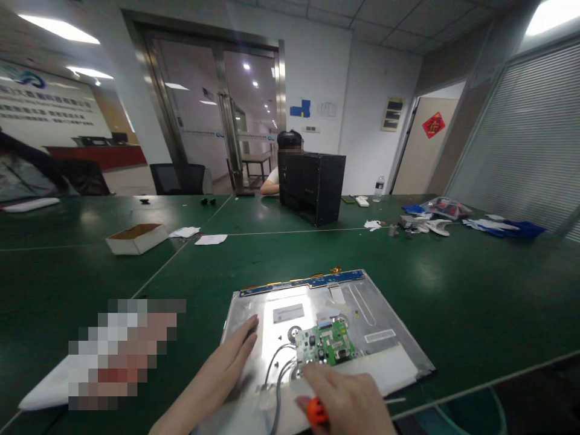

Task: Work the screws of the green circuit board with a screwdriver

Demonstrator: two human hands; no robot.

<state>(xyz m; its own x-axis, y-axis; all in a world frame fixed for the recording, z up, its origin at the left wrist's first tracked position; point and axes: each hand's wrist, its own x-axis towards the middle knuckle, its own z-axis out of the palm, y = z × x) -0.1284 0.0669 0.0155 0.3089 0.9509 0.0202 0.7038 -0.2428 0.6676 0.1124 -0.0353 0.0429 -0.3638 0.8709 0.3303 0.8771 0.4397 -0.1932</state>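
Note:
On the table in front of me lies a flat silver display panel, metal back up. A green circuit board sits on it near the middle, and a blue circuit strip runs along its far edge. My left hand rests flat on the panel's left part, fingers stretched out and holding nothing. At the near side, my right hand is closed around an orange-handled screwdriver, just below the board. Its tip is hidden. Grey cables run beside the board toward me.
A black metal case stands across the table, with a person behind it. An open white box and papers lie far left. Plastic bags, blue-and-white items and a water bottle are far right. A white packet lies left, partly pixelated.

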